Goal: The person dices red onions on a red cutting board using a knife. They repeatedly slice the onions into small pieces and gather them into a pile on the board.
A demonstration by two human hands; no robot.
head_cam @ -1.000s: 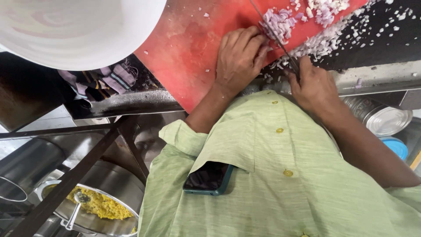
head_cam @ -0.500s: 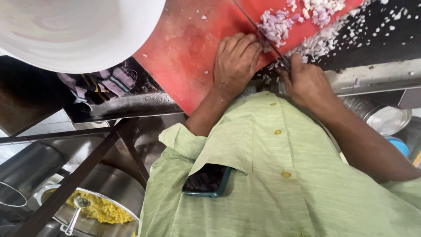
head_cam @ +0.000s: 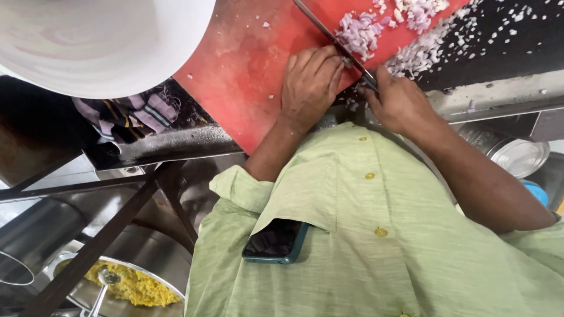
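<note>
The left hand (head_cam: 308,85) is pressing flat on the red board (head_cam: 247,64), fingers together and curled at the tips, knuckles just beside the knife (head_cam: 335,38). The right hand (head_cam: 399,103) is gripping the knife handle, closed around it at the board's near edge. The blade is running diagonally across the board, toward its far edge. Chopped onion (head_cam: 361,32) is lying in a heap touching the blade's right side, near the board's far right corner; more bits (head_cam: 470,35) are spilling off the board's right edge onto the dark table (head_cam: 517,53). A large white bowl (head_cam: 100,41) is sitting at the board's left edge, overlapping it. A striped cloth (head_cam: 135,114) is lying under the bowl at the table's near edge. A phone (head_cam: 276,242) is poking out of the green shirt's (head_cam: 364,246) chest pocket. Below the table, a steel pan (head_cam: 120,282) is holding yellow food with a spoon (head_cam: 103,287) in it, and a steel tin (head_cam: 511,152) is standing on the right.
</note>
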